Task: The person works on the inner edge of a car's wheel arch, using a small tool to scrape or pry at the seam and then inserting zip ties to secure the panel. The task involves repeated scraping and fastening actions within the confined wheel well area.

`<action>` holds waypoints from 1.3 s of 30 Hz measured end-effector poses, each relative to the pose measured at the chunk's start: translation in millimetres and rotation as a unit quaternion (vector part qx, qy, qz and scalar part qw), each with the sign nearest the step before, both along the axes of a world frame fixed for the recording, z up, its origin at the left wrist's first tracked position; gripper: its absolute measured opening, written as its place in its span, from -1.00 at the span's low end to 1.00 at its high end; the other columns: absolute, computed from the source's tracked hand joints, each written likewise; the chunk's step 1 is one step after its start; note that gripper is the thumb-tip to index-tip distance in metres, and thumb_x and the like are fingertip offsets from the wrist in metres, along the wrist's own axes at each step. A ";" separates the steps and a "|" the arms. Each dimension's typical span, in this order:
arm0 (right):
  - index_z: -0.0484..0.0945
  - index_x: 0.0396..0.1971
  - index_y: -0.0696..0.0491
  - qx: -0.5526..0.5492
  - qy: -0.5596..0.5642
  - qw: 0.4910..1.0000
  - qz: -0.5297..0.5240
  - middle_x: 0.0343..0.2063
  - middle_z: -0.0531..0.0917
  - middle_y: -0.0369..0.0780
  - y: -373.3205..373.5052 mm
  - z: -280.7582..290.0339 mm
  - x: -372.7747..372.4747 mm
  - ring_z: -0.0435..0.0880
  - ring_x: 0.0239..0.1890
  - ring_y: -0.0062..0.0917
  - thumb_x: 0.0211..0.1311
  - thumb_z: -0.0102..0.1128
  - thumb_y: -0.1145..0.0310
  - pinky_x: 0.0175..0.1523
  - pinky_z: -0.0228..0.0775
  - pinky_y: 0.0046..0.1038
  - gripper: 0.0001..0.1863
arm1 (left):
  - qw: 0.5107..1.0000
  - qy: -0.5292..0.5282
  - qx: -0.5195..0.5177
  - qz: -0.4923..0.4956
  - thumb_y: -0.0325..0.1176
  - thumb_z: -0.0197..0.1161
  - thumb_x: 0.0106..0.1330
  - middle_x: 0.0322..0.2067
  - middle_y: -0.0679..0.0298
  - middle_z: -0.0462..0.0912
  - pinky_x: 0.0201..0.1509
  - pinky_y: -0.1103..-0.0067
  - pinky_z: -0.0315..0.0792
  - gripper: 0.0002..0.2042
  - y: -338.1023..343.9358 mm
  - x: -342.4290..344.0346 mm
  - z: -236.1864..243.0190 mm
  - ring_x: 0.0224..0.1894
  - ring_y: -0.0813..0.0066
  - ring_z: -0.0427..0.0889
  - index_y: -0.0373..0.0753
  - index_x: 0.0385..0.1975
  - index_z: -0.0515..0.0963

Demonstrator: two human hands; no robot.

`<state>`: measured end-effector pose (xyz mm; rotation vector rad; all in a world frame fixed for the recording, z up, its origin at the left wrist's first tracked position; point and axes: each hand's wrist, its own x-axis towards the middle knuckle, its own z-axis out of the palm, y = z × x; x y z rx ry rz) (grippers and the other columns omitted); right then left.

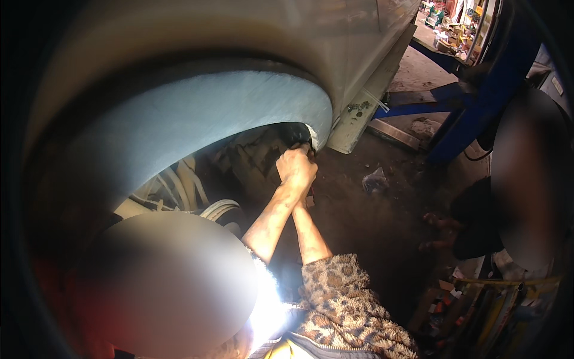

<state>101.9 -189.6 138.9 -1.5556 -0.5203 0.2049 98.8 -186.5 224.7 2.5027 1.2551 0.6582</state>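
My left hand (297,167) is closed at the lower right end of a car's pale blue wheel arch (239,93). What its fingers hold is too dark and covered to make out. My right forearm (312,236), in a leopard-print fleece sleeve (344,287), crosses behind my left wrist. My right hand is mostly hidden behind the left one, so its fingers do not show. A small whitish patch (313,137) marks the arch edge just above my hands. Inside the arch are dusty curved parts (182,182) and a round, ringed part (222,210).
A blue lift post (478,113) with its arm stands to the right, beside the car's sill (362,113). Clear crumpled plastic (375,180) lies on the dark floor. Someone in dark clothing (478,218) is at the right, near a tool rack (496,305). A blurred head-like shape is at lower left.
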 end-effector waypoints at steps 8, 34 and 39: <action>0.33 0.03 0.23 0.001 0.004 1.000 0.014 -0.38 0.67 0.10 -2.2 -5.1 -1.7 0.70 -0.28 -0.06 0.30 0.06 0.10 -0.16 0.55 -0.15 -0.49 | 0.999 0.015 -0.031 0.026 -0.43 0.22 0.01 -0.36 0.09 0.69 -0.19 0.26 0.53 -0.80 0.2 2.9 3.3 -0.27 0.02 0.67 -0.10 -0.35 0.67; 0.41 -0.27 0.28 -0.314 -0.144 0.937 0.047 -0.47 0.67 0.10 -51.1 50.1 19.2 0.70 -0.37 0.00 0.38 -0.07 0.29 -0.24 0.54 -0.06 -0.70 | 0.886 -0.321 -0.331 -0.049 -0.37 0.33 0.26 -0.54 0.17 0.70 -0.34 0.56 0.48 -0.84 12.8 -14.0 -34.6 -0.48 0.58 0.60 -0.37 -0.41 0.67; 0.42 -0.25 0.26 -0.291 -0.136 0.946 0.052 -0.46 0.66 0.12 -48.6 39.3 23.0 0.68 -0.35 0.04 0.41 -0.10 0.27 -0.24 0.52 -0.03 -0.69 | 0.892 -0.328 -0.309 -0.045 -0.39 0.35 0.26 -0.53 0.24 0.69 -0.37 0.61 0.45 -0.84 10.2 -13.5 -33.7 -0.47 0.64 0.55 -0.39 -0.39 0.67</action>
